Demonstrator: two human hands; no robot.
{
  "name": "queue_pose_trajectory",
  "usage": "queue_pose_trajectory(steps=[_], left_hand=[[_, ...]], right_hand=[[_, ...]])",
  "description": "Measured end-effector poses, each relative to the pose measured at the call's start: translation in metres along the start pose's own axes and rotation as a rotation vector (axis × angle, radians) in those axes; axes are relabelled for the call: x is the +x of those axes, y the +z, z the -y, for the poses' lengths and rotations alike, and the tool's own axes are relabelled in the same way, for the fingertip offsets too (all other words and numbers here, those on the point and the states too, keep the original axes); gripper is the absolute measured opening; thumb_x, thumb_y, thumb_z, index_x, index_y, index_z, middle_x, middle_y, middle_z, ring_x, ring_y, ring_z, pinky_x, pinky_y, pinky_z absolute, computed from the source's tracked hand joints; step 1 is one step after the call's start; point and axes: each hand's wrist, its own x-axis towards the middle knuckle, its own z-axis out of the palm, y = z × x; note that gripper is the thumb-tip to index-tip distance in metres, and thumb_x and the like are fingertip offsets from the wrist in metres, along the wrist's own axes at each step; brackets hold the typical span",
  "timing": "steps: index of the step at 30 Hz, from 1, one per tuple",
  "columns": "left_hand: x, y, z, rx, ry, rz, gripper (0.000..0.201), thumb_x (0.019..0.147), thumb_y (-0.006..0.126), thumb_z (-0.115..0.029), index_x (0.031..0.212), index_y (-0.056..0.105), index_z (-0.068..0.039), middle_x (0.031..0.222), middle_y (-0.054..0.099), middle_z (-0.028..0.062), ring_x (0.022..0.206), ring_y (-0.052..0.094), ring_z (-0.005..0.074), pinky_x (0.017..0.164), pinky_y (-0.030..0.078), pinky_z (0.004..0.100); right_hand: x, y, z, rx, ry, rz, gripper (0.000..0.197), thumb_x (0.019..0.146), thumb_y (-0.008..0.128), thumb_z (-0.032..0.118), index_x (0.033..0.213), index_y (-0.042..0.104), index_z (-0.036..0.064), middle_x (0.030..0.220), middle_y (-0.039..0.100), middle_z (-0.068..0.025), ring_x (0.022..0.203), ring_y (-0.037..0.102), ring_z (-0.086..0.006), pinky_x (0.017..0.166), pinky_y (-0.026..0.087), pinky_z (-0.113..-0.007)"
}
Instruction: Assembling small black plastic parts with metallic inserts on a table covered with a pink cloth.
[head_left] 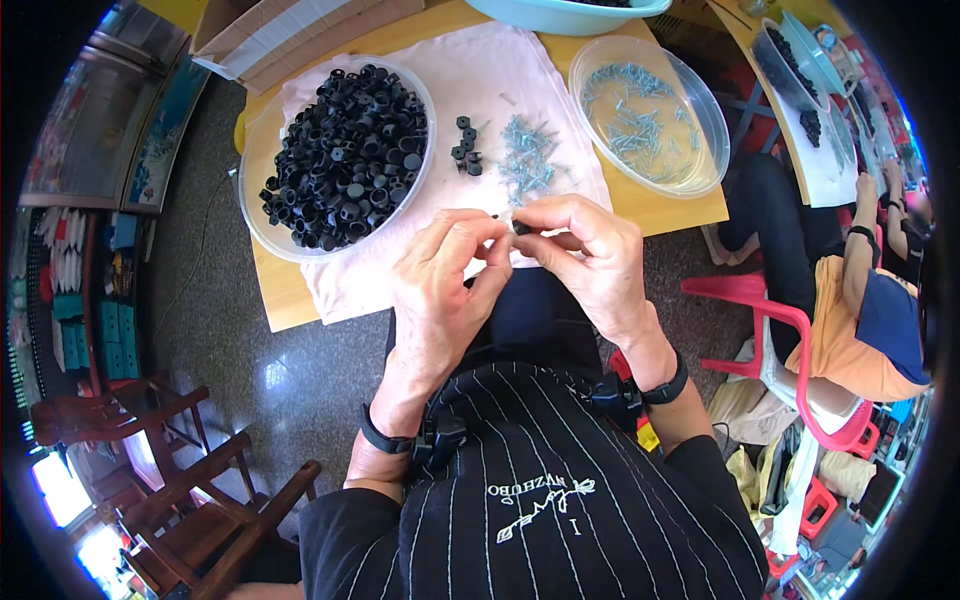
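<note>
My left hand (448,268) and my right hand (592,258) meet at the near edge of the pink cloth, fingertips almost touching. Thumb and forefinger of the right pinch a small black plastic cap (520,227). The left fingers are also pinched together, on something small that I cannot make out. Beyond the hands lies a loose heap of silvery-blue screws (530,152). Several black pieces (466,148) sit in a cluster left of it. A round clear tub (428,130) heaped with black plastic caps (345,150) stands farther left.
A clear oval tub (715,165) with more screws stands at the right on the wooden table (660,213). Behind are a cardboard box (290,40) and a pale blue basin (570,14). A red plastic chair (740,290), a seated co-worker and wooden chairs (200,510) surround the table.
</note>
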Motion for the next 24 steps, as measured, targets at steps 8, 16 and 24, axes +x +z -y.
queue_pose_trajectory(steps=[8, 16, 24], left_hand=[[-0.003, 0.003, 0.005, -0.147, -0.105, 0.075, 0.015, 0.076, 0.071, 0.001, 0.090, 0.065, -0.003, 0.089, 0.066, 0.0084, 0.074, 0.063, 0.0175, 0.062, 0.049, 0.0260], [-0.008, 0.007, 0.009, -0.258, -0.129, -0.027, 0.015, 0.078, 0.070, 0.003, 0.092, 0.068, -0.002, 0.091, 0.067, 0.0093, 0.076, 0.062, 0.0146, 0.063, 0.048, 0.0246], [-0.015, 0.012, 0.014, -0.383, -0.212, -0.043, 0.014, 0.078, 0.070, 0.002, 0.092, 0.069, 0.000, 0.091, 0.067, 0.0098, 0.073, 0.060, 0.0123, 0.065, 0.049, 0.0236]], right_hand=[[-0.011, -0.001, 0.005, 0.197, 0.196, 0.002, 0.024, 0.083, 0.065, -0.006, 0.107, 0.063, -0.0036, 0.098, 0.066, -0.0098, 0.089, 0.066, -0.0161, 0.076, 0.057, -0.027], [-0.009, -0.009, 0.004, 0.717, 0.501, 0.005, 0.023, 0.092, 0.059, 0.004, 0.113, 0.060, -0.0041, 0.103, 0.065, -0.0107, 0.093, 0.066, -0.0154, 0.082, 0.056, -0.027], [-0.015, -0.005, -0.003, 0.755, 0.541, -0.018, 0.022, 0.091, 0.060, 0.007, 0.110, 0.062, -0.0033, 0.098, 0.067, -0.0096, 0.088, 0.066, -0.0143, 0.077, 0.057, -0.026]])
